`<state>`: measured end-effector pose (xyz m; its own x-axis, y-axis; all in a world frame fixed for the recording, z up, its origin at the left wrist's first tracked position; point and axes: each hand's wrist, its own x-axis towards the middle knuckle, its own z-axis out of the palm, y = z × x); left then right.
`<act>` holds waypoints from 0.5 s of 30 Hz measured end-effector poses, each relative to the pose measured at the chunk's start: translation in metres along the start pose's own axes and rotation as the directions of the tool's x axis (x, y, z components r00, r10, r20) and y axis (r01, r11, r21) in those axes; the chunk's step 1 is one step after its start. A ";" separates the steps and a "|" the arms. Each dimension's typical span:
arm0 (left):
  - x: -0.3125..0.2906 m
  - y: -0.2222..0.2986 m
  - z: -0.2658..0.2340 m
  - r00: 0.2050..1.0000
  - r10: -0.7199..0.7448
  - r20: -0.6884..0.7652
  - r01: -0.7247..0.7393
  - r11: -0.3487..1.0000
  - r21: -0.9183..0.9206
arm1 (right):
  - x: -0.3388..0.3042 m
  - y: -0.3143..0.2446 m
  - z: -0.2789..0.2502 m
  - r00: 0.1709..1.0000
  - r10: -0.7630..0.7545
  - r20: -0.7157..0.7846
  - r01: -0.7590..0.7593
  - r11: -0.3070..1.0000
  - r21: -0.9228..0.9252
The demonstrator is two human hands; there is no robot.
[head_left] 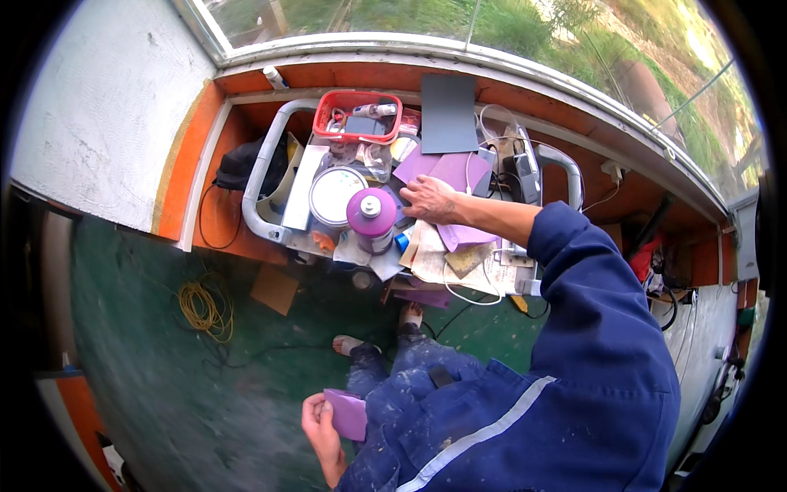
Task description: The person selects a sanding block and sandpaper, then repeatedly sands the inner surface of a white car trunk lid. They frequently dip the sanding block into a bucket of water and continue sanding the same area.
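Low at my left side, my left hand (322,430) pinches a folded piece of purple sandpaper (348,415) between thumb and fingers. My right hand (428,199) reaches over the cluttered cart top, its fingers bent down into the pile, their tips hidden. Beside it lie purple sandpaper sheets (455,170), with another purple sheet (466,236) under the wrist. Just left of this hand stands a purple bottle (370,215) with a pale cap. A round white-lidded can (334,197) is behind the bottle. Crumpled papers (426,256) spread along the cart's near edge.
The cart has grey tube handles (264,176). On it sit a red basket (318,123) of small items, a dark grey sheet (448,115) and white cables. A yellow cord coil (205,307) and a brown board (275,289) lie on the green floor. A window (393,25) runs behind.
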<state>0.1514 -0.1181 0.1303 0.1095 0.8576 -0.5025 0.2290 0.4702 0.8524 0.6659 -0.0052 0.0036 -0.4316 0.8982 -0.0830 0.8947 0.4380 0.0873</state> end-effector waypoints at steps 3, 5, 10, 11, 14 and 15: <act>-0.007 0.004 0.003 1.000 -0.017 -0.014 0.017 0.999 -0.034 | 0.012 0.001 0.008 0.994 0.007 0.112 -0.004 1.000 -0.022; -0.010 -0.005 -0.006 1.000 -0.001 -0.021 0.000 0.999 -0.046 | 0.012 0.011 0.005 0.984 0.116 0.139 -0.136 0.980 0.148; -0.010 -0.016 -0.019 1.000 -0.019 -0.006 0.019 0.996 -0.091 | -0.014 0.040 -0.058 0.800 0.563 0.207 -0.584 0.652 0.484; -0.009 -0.014 -0.020 1.000 -0.027 0.010 0.027 0.995 -0.097 | -0.023 0.044 -0.048 0.818 0.573 0.052 -0.525 0.708 0.473; -0.009 -0.025 -0.037 0.999 -0.010 0.043 0.014 0.995 -0.096 | -0.033 0.015 -0.078 0.787 0.608 0.107 -0.555 0.621 0.553; -0.009 -0.031 -0.046 0.999 -0.009 0.047 0.013 0.996 -0.092 | -0.035 0.002 -0.083 0.778 0.627 0.047 -0.546 0.637 0.544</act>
<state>0.0986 -0.1312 0.1148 0.1528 0.8428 -0.5162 0.1401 0.4986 0.8555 0.6729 -0.0331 0.0891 0.2302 0.9715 -0.0561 0.8680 -0.2311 -0.4396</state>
